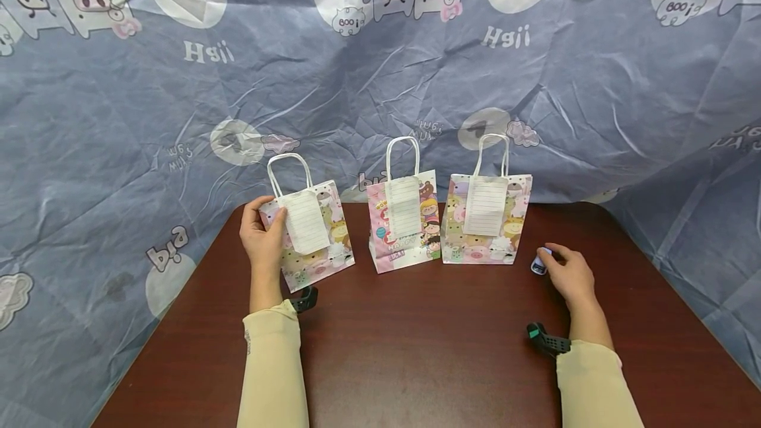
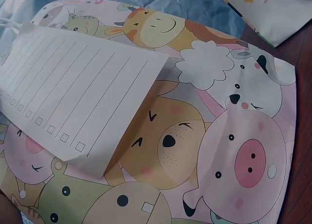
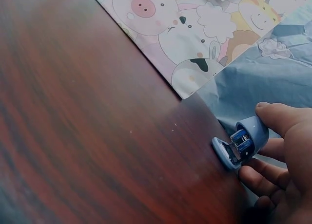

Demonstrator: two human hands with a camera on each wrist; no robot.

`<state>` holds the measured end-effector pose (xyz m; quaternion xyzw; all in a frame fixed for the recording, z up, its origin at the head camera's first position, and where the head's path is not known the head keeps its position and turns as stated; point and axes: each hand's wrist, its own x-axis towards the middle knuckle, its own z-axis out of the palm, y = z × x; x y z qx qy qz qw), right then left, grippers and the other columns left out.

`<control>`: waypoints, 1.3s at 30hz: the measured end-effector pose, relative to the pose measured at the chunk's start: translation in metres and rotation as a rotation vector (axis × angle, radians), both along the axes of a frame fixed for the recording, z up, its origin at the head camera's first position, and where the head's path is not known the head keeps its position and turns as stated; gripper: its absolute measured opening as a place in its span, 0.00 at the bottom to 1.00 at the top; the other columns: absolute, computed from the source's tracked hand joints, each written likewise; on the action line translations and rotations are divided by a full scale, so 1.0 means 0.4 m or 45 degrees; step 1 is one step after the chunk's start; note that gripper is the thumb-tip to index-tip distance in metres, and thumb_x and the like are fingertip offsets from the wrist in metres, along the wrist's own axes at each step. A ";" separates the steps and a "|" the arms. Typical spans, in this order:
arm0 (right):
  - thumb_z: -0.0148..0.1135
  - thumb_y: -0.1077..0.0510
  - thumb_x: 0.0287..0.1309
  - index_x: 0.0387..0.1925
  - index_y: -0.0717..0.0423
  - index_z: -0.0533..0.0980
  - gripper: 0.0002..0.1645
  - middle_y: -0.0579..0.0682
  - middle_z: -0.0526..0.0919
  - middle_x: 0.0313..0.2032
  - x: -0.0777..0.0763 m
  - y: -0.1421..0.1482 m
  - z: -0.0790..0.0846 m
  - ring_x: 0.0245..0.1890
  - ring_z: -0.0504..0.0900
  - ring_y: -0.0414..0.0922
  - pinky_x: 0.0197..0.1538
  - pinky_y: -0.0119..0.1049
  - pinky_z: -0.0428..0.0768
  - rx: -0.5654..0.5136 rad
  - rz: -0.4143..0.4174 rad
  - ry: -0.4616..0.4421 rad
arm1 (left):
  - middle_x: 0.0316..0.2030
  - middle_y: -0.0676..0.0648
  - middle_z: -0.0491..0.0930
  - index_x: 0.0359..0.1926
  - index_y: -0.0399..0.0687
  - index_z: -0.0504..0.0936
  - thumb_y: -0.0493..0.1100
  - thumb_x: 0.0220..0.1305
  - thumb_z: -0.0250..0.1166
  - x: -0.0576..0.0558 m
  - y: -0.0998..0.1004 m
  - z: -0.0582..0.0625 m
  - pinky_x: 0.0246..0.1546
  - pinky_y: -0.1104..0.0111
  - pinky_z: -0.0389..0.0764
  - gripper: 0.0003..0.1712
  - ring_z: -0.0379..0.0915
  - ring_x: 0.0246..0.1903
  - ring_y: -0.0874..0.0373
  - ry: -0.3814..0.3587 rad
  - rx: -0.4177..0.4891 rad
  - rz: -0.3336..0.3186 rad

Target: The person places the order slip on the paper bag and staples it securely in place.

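Observation:
At the left, my left hand (image 1: 263,233) grips the upper left edge of a paper gift bag (image 1: 341,248) with cartoon animals, its thumb in front. A lined paper slip (image 1: 307,222) hangs on this bag's front; the bag leans. In the left wrist view, the slip (image 2: 83,97) has a column of small boxes, and its lower end stands off the bag. On the right, my right hand (image 1: 572,276) holds a small light-blue mini stapler (image 3: 252,134) between thumb and fingers. The stapler's base and top are spread apart, with metal showing inside, low at the table.
A pink gift bag (image 1: 380,259) stands mid-table, with another animal-print bag (image 1: 475,254) to its right. Both have white twisted handles and lined slips on their fronts. Behind the dark red-brown table (image 1: 428,355) hangs a blue-grey printed cloth (image 1: 333,98).

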<state>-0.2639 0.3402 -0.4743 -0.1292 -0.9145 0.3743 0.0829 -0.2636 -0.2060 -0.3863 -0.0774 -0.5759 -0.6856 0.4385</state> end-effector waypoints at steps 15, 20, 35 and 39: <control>0.46 0.34 0.71 0.69 0.61 0.67 0.41 0.73 0.62 0.67 0.004 0.012 -0.007 0.61 0.65 0.68 0.60 0.64 0.63 -0.020 -0.020 0.013 | 0.39 0.51 0.81 0.50 0.18 0.74 0.19 0.55 0.63 -0.031 -0.017 -0.020 0.40 0.76 0.78 0.20 0.78 0.39 0.61 0.079 0.019 0.033; 0.46 0.34 0.71 0.69 0.61 0.67 0.41 0.73 0.62 0.67 0.003 0.014 -0.013 0.59 0.66 0.67 0.59 0.63 0.65 -0.009 -0.025 0.014 | 0.39 0.51 0.83 0.47 0.21 0.77 0.21 0.56 0.63 -0.047 -0.026 -0.029 0.50 0.73 0.76 0.16 0.79 0.44 0.59 0.170 0.066 0.097; 0.50 0.34 0.70 0.70 0.56 0.67 0.39 0.68 0.64 0.65 0.002 0.003 -0.002 0.57 0.72 0.61 0.48 0.46 0.68 -0.101 -0.127 0.143 | 0.39 0.43 0.81 0.38 0.23 0.77 0.29 0.56 0.59 0.062 0.043 0.144 0.47 0.65 0.77 0.10 0.77 0.40 0.50 0.626 0.143 0.467; 0.51 0.37 0.70 0.70 0.54 0.68 0.36 0.66 0.65 0.66 0.003 -0.002 0.008 0.62 0.71 0.61 0.57 0.53 0.68 -0.123 -0.166 0.222 | 0.43 0.42 0.81 0.42 0.21 0.76 0.27 0.56 0.60 0.055 0.065 0.148 0.47 0.65 0.79 0.12 0.78 0.40 0.49 0.651 0.067 0.312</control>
